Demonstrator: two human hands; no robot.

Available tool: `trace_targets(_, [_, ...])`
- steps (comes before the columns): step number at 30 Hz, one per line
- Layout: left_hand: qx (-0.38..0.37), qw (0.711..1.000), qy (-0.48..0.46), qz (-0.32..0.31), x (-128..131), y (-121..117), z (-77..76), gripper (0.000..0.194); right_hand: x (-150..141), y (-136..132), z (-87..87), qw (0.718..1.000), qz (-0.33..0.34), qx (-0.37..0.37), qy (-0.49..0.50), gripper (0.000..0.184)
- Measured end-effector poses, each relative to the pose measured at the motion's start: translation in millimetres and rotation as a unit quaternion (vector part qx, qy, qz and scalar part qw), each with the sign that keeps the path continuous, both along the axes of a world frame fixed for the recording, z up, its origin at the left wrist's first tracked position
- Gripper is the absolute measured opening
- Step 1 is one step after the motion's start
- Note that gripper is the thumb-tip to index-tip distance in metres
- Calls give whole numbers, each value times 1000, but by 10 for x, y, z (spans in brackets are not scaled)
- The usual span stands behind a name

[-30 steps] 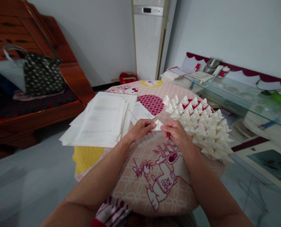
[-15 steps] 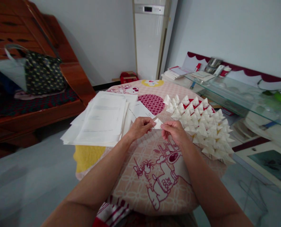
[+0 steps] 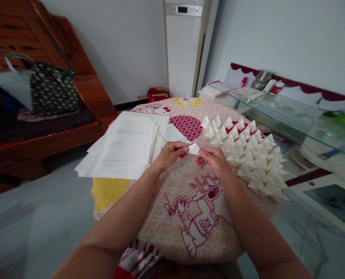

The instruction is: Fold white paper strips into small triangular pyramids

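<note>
My left hand (image 3: 170, 153) and my right hand (image 3: 212, 159) meet above the round table and both pinch a small folded white paper triangle (image 3: 194, 148) between their fingertips. The triangle is held just above the pink cartoon tablecloth (image 3: 190, 209). To the right of my right hand lies a spread of several folded white paper triangles (image 3: 248, 151). A stack of white paper sheets (image 3: 126, 145) lies to the left of my left hand.
A glass shelf unit (image 3: 300, 120) with small items stands at the right. A wooden bench (image 3: 44, 128) with a dark patterned bag (image 3: 52, 89) is at the left. A tall white air conditioner (image 3: 182, 46) stands against the back wall. Grey floor surrounds the table.
Both hands have lifted slightly away from me with the paper triangle still pinched between them. The fingers have shifted a little on the fold.
</note>
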State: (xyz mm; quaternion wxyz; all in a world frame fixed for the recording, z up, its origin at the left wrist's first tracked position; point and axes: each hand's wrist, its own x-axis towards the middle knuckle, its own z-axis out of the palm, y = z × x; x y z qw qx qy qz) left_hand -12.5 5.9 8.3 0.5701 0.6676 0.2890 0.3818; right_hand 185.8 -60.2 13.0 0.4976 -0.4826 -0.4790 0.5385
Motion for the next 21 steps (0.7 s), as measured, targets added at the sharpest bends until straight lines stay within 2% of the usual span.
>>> trace_targets(4, [-54,998,-37,9,-8,0,-8,40,2,-6,10,999,14,-11,33,45])
trace_targets(11, [-98,994,-45,12,-21,-4,10,43,13,-25,30,999,23,-9,37,38])
trace_targets(16, [-95,994,-59,-7,-40,-20,37,36,30,-19,11,997,36,-20,60,39])
trace_targets(21, [-54,996,-56,-34,-49,-51,79,23,62,4,0,997,6,-16,78,38])
